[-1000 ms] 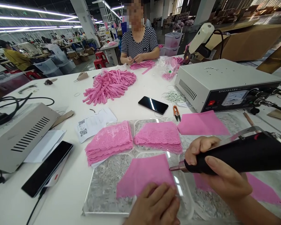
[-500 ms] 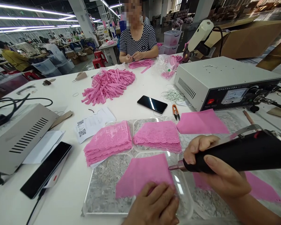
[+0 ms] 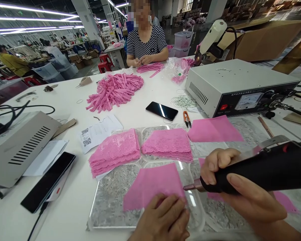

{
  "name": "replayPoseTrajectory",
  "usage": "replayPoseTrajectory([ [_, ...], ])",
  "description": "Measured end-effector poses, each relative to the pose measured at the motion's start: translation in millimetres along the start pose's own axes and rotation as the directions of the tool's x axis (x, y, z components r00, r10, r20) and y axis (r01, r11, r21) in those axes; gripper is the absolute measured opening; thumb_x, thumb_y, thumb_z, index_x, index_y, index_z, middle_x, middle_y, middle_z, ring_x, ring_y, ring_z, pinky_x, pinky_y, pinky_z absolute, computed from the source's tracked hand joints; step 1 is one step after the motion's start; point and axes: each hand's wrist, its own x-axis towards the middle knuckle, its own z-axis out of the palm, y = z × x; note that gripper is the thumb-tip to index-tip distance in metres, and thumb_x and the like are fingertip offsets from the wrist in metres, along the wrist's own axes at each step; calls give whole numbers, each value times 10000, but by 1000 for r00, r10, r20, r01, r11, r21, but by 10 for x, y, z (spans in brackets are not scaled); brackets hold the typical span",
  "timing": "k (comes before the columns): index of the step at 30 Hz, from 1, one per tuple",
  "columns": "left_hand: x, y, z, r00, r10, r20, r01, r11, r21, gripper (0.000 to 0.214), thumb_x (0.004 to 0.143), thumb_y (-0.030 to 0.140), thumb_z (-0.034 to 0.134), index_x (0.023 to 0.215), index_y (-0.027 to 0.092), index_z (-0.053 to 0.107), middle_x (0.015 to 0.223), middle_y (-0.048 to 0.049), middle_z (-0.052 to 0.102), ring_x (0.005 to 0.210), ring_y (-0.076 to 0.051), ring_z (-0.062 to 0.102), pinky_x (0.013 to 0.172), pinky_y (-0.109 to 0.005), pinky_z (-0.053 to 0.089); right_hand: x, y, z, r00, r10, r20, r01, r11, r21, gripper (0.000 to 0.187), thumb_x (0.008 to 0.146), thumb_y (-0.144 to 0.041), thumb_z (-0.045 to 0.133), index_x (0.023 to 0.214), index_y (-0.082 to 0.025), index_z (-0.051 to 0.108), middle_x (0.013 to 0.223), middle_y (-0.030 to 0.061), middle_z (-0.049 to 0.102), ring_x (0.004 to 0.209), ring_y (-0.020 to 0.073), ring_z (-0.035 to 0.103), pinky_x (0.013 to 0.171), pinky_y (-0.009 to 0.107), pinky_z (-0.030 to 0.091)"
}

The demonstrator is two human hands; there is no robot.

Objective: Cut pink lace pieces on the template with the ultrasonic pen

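My right hand [image 3: 243, 184] is closed around the black body of an ultrasonic welding gun [image 3: 261, 170]. The metal tip points left and meets the right edge of a pink fabric panel [image 3: 153, 182]. That panel lies flat on a clear plastic sheet over a grey marbled board [image 3: 112, 197]. With fingers laid out on the panel's lower right part, my left hand [image 3: 165, 217] presses it down. Behind it sit two stacks of pink lace panels, a left stack [image 3: 115, 150] and a right stack [image 3: 168, 144]. More pink fabric [image 3: 286, 202] is partly hidden under my right arm.
Another pink panel [image 3: 215, 129] lies near orange thread snips [image 3: 187, 118] and a black phone [image 3: 162, 110]. A grey generator box [image 3: 238, 83] stands back right, another box [image 3: 22, 144] at left beside a second phone [image 3: 48, 180]. Across the table a person [image 3: 146, 43] handles pink straps [image 3: 117, 90].
My right hand has drawn the welding gun toward me, its tip moving down along the panel's right edge. My left hand stays on the panel.
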Motion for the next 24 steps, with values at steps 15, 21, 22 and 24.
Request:
replayPoseTrajectory([
  [15,5,-8,8,1000,-6,-9,6,1000,5,265,989,249,451,965,141,692,1040,-27,723,968,-159,648,839,-291,491,-45,-21,53,1000,21,18,-20,999,-32,168,846,-361,695,841,-247,572,729,-15,517,572,127,529,520,270,487],
  [21,-18,-1,21,1000,-4,-7,4,1000,4,249,980,265,471,971,139,685,1038,-45,714,974,-162,642,860,-291,487,-36,-13,33,999,23,38,-21,998,-59,146,869,-348,670,854,-246,567,727,-13,515,581,138,534,519,284,503],
  [22,-21,-1,23,1000,1,-4,-1,1000,3,251,980,270,470,976,139,683,1041,-47,711,980,-162,640,862,-291,485,-39,-12,35,999,19,39,-17,998,-64,144,871,-345,668,853,-245,566,730,-12,515,580,139,533,518,287,503],
  [24,-25,-5,30,1000,9,1,-9,1000,2,244,978,276,479,984,137,679,1043,-51,705,993,-162,636,863,-290,480,-50,-8,41,999,13,43,-10,997,-75,145,871,-341,670,847,-247,563,733,-13,517,577,141,532,519,291,501],
])
